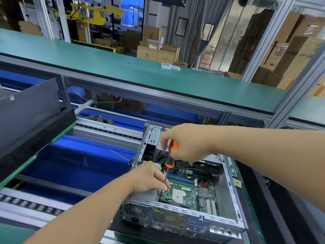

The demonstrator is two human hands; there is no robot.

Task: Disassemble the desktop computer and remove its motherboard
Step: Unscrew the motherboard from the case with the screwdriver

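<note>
Motherboard [189, 192]: green circuit board, seated flat in the floor of the open computer case [230, 187], which lies on its side on the desk [253, 224].

Handling, judged: light, thin, stiff but brittle, studded with fragile parts. Grip by bare edges; avoid socket and slots.

Screwdriver [170, 160]: orange-black handle, upright, tip near the board's left edge.

Right hand [184, 141]: fingers curled round the handle.

Left hand [149, 176]: fingers pinching the shaft low, steadying it.
</note>
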